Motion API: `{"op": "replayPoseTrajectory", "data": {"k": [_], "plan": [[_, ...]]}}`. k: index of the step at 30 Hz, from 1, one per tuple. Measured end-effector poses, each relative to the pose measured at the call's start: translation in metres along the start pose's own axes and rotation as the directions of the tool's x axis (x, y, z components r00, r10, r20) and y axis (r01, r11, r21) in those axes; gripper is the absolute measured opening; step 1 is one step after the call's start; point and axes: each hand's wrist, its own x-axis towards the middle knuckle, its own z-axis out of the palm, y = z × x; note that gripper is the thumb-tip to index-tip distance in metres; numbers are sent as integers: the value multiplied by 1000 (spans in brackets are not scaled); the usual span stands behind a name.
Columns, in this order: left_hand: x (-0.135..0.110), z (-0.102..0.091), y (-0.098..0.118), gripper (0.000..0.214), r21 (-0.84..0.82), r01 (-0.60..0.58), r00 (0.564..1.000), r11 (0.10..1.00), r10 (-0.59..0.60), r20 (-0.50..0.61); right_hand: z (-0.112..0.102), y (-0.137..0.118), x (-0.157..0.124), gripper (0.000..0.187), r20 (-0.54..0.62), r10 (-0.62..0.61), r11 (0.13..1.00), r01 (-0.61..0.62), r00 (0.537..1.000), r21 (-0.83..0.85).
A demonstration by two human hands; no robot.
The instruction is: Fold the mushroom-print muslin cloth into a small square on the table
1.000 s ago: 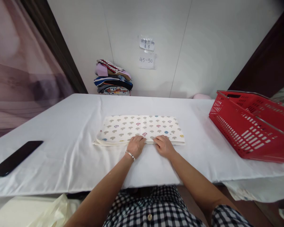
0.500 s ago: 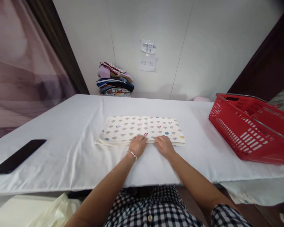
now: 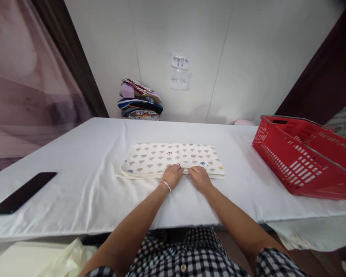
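Observation:
A folded white cloth (image 3: 173, 156) printed with small grey and coloured mushrooms lies flat across the middle of the table, several layers thick at its near edge. My left hand (image 3: 172, 175) grips that near edge just left of its centre, fingers closed over the layers; a bracelet circles the wrist. Close beside it, my right hand (image 3: 199, 177) pinches the same edge, with a short stretch of cloth showing between the two. The thumbs are mostly hidden.
A red plastic basket (image 3: 288, 161) stands at the table's right side. On the left lies a flat black object (image 3: 23, 193). Several folded fabrics (image 3: 140, 100) are stacked behind the white-covered table (image 3: 75, 165), against the wall. Paper signs (image 3: 180, 79) hang there.
My left hand has slid a little to the right along the cloth's near edge, closer to my right hand. The right hand and the cloth have hardly moved.

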Motion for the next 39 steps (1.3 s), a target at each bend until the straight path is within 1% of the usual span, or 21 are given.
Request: {"op": "replayPoseTrajectory", "data": {"k": [3,6,13,15,17,19,20,21,22,23,24,25,26,27,30,32,36,39], "plan": [[2,4,-1,19,13,8,1000,1000,-8,-19,-7,1,0,25,29,3,1000,-3,1000,-12],[3,7,-4,21,1,8,998,1000,-8,-55,-20,11,-6,24,66,7,1000,-5,998,-31],[2,10,-8,22,-31,-26,994,999,22,-107,-51,57,-42,24,90,57,993,-48,994,-108],[1,10,-9,23,-34,-34,991,999,30,-130,-60,70,-51,23,93,64,995,-56,994,-86],[1,11,-10,23,-39,-46,989,998,40,-145,-68,81,-58,23,70,95,995,-94,993,-26],[1,12,-11,24,-44,-53,988,998,45,-149,-75,89,-62,24,9,201,978,-201,980,62],[1,13,-11,24,-48,-52,988,997,45,-149,-77,92,-63,24,-18,292,950,-288,956,118],[1,13,-11,24,-51,-52,988,997,44,-148,-78,94,-63,24,-16,411,898,-402,911,179],[1,13,-11,24,-55,-52,988,997,43,-146,-79,96,-63,25,19,536,818,-525,844,234],[1,13,-11,25,-57,-51,989,997,42,-143,-78,97,-61,28,81,642,722,-637,762,270],[1,13,-11,25,-57,-50,989,997,42,-140,-78,98,-60,31,154,717,628,-726,680,281],[1,12,-11,25,-54,-50,990,997,42,-136,-76,98,-58,35,218,762,552,-787,610,274],[0,12,-11,25,-51,-47,990,998,40,-133,-75,99,-56,38,265,783,503,-824,562,261],[0,11,-11,25,-50,-43,991,998,36,-130,-74,99,-54,39,292,791,478,-841,537,252],[0,9,-10,24,-62,-34,992,997,26,-123,-72,100,-47,38,354,792,431,-866,498,254],[0,9,-10,24,-74,-36,992,997,26,-123,-75,101,-42,35,394,782,399,-873,484,281],[0,10,-11,25,-75,-32,993,997,23,-120,-85,102,-33,31,446,757,337,-870,477,359],[1,11,-11,25,-77,-29,994,997,20,-108,-88,101,-34,29,497,747,294,-890,441,349]]}}
